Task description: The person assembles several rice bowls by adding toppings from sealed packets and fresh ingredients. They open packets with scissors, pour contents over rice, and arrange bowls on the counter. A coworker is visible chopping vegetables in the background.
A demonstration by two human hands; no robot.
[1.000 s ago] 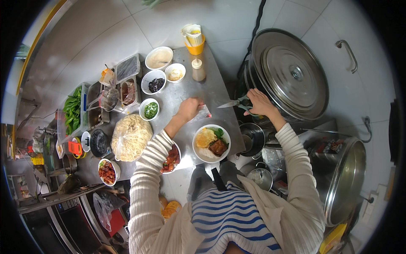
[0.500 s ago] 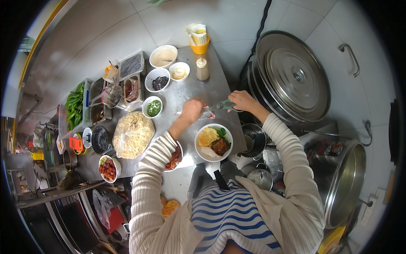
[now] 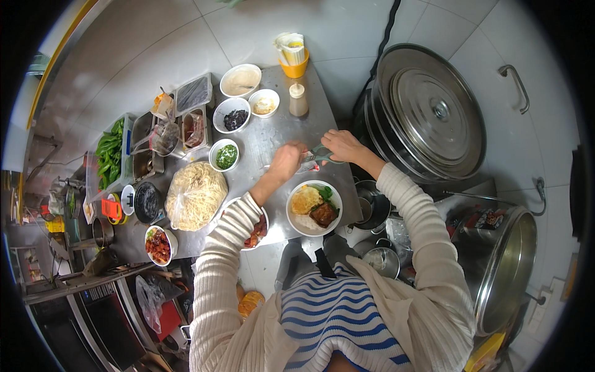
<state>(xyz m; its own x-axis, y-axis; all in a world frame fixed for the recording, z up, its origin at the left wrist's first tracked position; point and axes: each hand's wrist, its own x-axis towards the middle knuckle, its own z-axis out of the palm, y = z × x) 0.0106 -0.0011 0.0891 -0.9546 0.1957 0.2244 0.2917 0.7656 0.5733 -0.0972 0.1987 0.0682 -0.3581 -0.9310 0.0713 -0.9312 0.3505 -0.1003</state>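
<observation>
My left hand (image 3: 289, 159) is closed on a small red-and-white plastic packet (image 3: 308, 166) above the metal table. The fingers of my right hand (image 3: 342, 146) are wrapped round the handles of green-handled scissors (image 3: 322, 153). The blades point left and overlap the packet beside my left fingers; whether they cut into it is too small to tell. Just below both hands stands a white bowl (image 3: 290, 215) of rice, fried egg, greens and a piece of browned meat. Partly hidden by my left forearm is another bowl of reddish meat (image 3: 258, 230).
Left on the table (image 3: 282, 133) sit a bag of noodles (image 3: 196, 196), a bowl of chopped greens (image 3: 227, 156) and a tub of green peppers (image 3: 110, 155). A sauce bottle (image 3: 298, 102) stands at the back. Large lidded pots (image 3: 427, 111) flank the table's right edge.
My right hand has moved left with the scissors, bringing their blades to the packet. My left hand has shifted slightly and still grips the packet.
</observation>
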